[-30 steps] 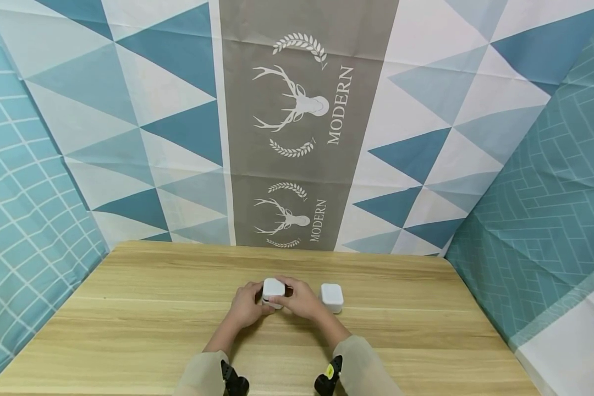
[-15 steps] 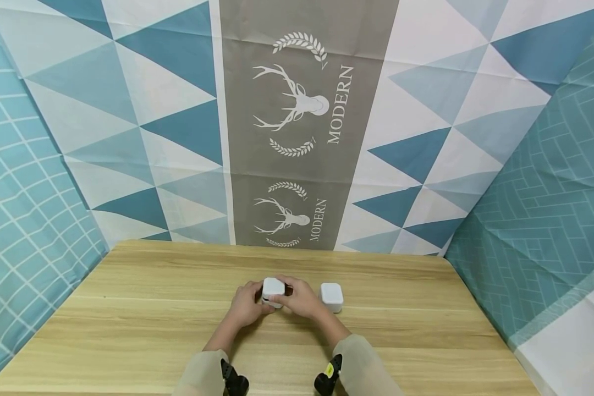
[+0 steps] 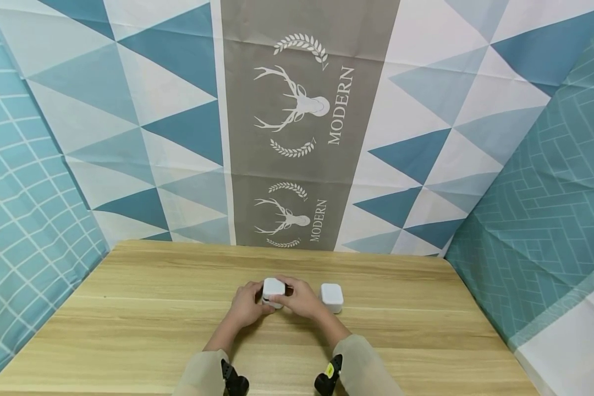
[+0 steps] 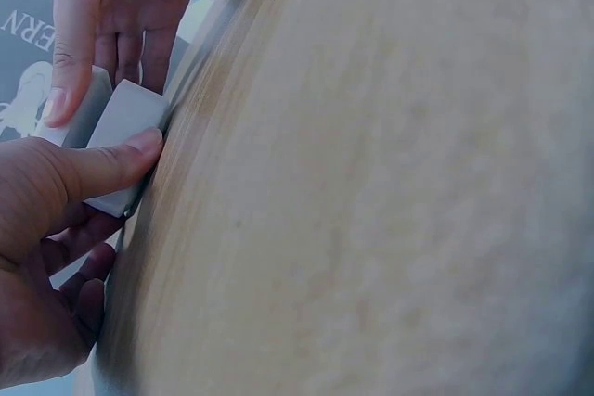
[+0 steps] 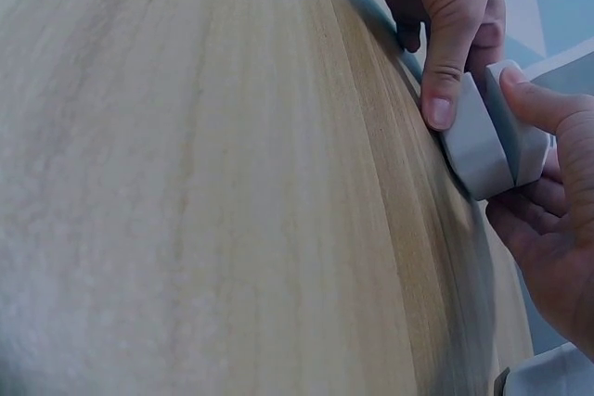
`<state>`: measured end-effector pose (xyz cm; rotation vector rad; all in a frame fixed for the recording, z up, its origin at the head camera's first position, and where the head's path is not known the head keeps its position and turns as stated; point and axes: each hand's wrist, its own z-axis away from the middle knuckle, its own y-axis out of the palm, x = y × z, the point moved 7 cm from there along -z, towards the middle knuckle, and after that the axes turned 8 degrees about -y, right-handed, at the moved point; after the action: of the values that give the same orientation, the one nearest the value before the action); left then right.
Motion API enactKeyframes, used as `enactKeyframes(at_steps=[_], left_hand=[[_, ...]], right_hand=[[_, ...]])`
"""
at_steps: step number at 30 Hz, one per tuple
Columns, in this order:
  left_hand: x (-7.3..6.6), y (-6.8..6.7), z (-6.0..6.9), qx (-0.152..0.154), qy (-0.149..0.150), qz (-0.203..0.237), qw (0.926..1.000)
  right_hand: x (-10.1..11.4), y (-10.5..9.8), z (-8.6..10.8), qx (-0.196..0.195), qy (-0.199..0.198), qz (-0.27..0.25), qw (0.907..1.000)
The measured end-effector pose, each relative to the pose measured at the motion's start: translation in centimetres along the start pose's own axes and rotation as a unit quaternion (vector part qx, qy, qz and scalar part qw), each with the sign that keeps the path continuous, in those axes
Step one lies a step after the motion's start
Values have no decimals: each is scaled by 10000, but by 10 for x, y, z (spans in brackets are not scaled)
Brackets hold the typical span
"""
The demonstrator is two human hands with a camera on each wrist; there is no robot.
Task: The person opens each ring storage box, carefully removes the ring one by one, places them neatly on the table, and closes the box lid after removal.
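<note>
Near the table's middle, a small white rounded-square box shows as two parts, one above the other. My left hand [image 3: 246, 305] grips the lower part [image 4: 132, 122] low at the table, its thumb on the near side. The right hand [image 3: 303, 300] holds the upper part [image 3: 274, 287] between thumb and fingers. In the right wrist view, the upper part [image 5: 527, 141] tilts against the lower one, with a wedge-shaped gap between them, wider towards the left hand. What lies inside is hidden. Just right of my right hand sits a second white rounded-square box [image 3: 331, 296], untouched.
The wooden table [image 3: 143, 324] ends at a back edge a short way beyond the boxes. Behind it hangs a patterned cloth [image 3: 287, 137], with a blue grid cloth [image 3: 29, 220] on the left and a teal one [image 3: 549, 220] on the right.
</note>
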<state>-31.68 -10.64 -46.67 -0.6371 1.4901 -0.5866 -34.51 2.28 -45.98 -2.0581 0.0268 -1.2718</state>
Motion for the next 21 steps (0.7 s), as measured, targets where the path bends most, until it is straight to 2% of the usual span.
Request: enactKeyframes(at_steps=[21], left_hand=[[1, 0, -1, -5, 8, 12, 10000]], right_hand=[[-2, 0, 0, 4, 61, -109, 9999]])
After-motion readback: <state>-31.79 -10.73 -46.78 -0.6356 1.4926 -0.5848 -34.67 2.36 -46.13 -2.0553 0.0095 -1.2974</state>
